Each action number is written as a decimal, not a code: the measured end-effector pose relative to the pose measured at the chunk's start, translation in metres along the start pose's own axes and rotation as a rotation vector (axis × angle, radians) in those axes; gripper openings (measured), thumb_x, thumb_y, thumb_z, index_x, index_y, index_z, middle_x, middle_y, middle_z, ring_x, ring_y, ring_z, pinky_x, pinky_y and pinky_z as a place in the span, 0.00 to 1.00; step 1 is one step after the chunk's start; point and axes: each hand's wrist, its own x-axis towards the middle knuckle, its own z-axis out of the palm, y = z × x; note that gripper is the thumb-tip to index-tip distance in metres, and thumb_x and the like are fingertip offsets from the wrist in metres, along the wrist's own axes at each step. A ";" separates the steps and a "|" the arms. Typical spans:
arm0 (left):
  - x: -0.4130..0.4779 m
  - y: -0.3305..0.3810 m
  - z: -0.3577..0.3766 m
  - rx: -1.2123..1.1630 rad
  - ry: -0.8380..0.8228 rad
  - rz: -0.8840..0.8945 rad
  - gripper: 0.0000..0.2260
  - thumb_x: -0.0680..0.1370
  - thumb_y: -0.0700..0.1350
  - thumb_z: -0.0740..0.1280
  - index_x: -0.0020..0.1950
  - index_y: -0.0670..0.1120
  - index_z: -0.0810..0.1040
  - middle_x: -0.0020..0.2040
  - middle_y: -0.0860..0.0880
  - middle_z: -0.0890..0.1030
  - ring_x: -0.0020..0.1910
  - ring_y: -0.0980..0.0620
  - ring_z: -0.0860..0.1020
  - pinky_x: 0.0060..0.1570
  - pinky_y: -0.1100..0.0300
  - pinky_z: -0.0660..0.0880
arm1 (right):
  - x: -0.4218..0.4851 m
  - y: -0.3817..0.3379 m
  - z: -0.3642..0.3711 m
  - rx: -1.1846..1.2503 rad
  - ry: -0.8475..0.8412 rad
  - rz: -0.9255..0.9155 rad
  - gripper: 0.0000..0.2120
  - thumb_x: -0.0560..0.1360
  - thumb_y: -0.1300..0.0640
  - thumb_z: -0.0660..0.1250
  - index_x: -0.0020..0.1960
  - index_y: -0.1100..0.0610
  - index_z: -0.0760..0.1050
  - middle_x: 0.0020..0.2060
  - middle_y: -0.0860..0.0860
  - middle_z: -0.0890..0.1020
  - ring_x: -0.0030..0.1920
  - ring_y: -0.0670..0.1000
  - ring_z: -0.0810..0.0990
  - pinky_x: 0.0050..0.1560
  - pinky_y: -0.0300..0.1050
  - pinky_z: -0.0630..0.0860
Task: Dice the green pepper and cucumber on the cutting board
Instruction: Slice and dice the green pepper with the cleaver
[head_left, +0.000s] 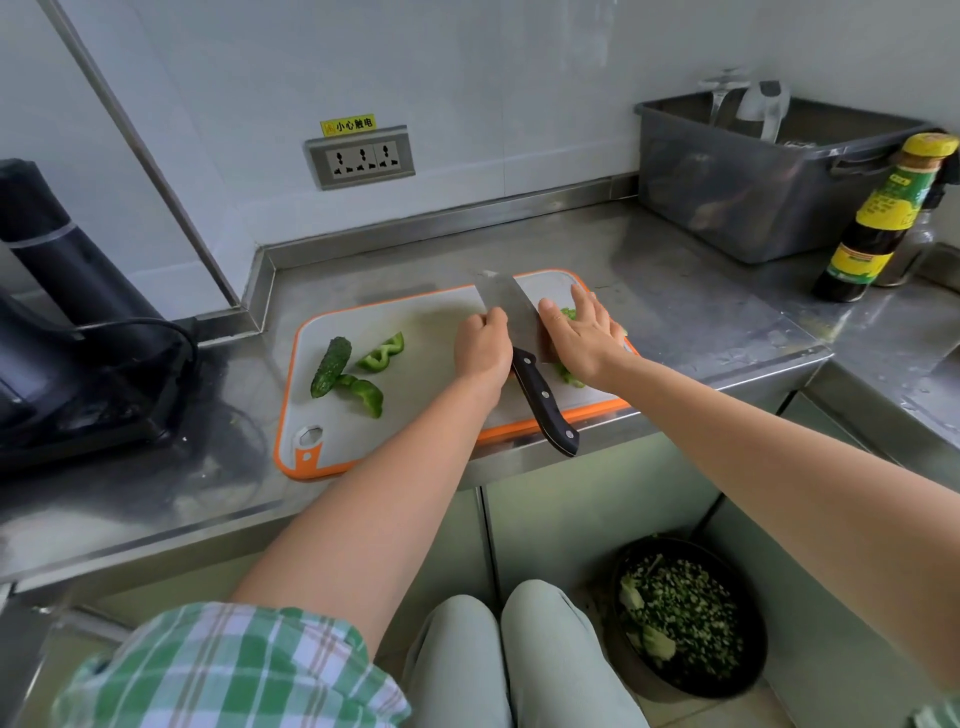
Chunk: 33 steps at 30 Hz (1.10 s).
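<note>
Your right hand covers most of the cut green pepper pieces at the right end of the cutting board; only a few green bits show past your wrist and between your fingers. The lower edge of the cleaver is hidden between your two hands, so you cannot tell whether it touches the board. The fingertips of your left hand are tucked out of sight under the knuckles.

Your left hand is curled at the back of the blade just ahead of the black handle, thumb against the steel, gripping the blade. The handle sticks out free toward you, past the board's near edge. Your right hand lies flat, fingers spread, against the blade's right side and on the pepper pieces. Both forearms reach straight out over the steel counter.

The cucumber lies uncut at the board's left end. One curved pepper strip lies just right of it. Another strip lies at its near end, toward you.

A dark bowl of chopped greens sits on the floor by your knees.
</note>
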 end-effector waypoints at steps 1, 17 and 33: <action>-0.001 0.000 -0.001 0.003 0.003 0.002 0.15 0.80 0.43 0.57 0.33 0.46 0.65 0.33 0.49 0.69 0.41 0.45 0.69 0.42 0.56 0.65 | -0.001 -0.001 0.000 0.012 -0.003 0.000 0.27 0.82 0.40 0.43 0.78 0.49 0.52 0.78 0.49 0.43 0.77 0.53 0.40 0.75 0.53 0.39; 0.006 -0.002 -0.011 -0.041 0.062 0.020 0.15 0.80 0.42 0.57 0.33 0.45 0.66 0.34 0.46 0.70 0.40 0.45 0.70 0.41 0.56 0.66 | 0.007 0.003 0.005 -0.081 0.087 -0.189 0.26 0.82 0.40 0.44 0.74 0.48 0.66 0.78 0.48 0.47 0.77 0.52 0.42 0.74 0.53 0.40; 0.012 0.002 -0.016 -0.002 0.119 0.054 0.15 0.76 0.41 0.57 0.29 0.45 0.66 0.29 0.44 0.70 0.36 0.40 0.73 0.40 0.47 0.74 | -0.008 -0.012 -0.003 0.064 -0.014 -0.345 0.15 0.76 0.49 0.67 0.60 0.52 0.76 0.51 0.52 0.74 0.49 0.50 0.75 0.51 0.38 0.70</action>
